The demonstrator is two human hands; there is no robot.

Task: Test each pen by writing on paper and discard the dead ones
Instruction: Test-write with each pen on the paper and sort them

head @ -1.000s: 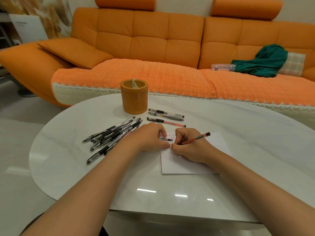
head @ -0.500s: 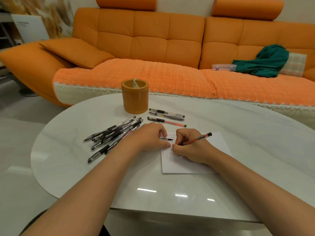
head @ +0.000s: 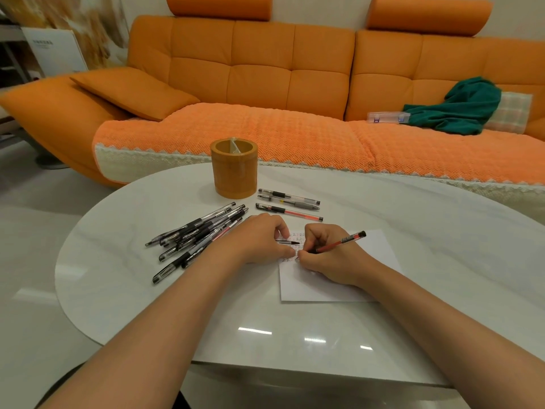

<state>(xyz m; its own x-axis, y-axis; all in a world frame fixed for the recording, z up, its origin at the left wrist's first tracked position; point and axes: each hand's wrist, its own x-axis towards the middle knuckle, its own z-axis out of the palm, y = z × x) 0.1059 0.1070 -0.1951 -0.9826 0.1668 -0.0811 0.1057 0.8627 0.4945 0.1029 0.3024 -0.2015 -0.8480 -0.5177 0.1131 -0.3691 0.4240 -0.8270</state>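
The right hand (head: 328,259) has its grip clamped round the red pen (head: 343,242), tip on the paper (head: 380,250); the left hand (head: 261,240), fingers curled, pinches a black cap (head: 290,242).

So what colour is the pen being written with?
Red pen, black end cap; clearest in head view.

Big orange sofa (head: 259,69) takes up pretty much the whole back of the room, with two roll headrests (head: 218,7) on top against a pale wall (head: 318,10). Its seat has a knitted orange cover (head: 265,134) with a cream trim. A loose cushion (head: 132,91) sits on the sofa's left end; a green cloth (head: 460,110), plaid pillow (head: 513,112) and clear plastic box (head: 387,117) sit on its right. Glossy white table (head: 295,335) in front of it catches light glints, over a pale shiny floor (head: 29,231).
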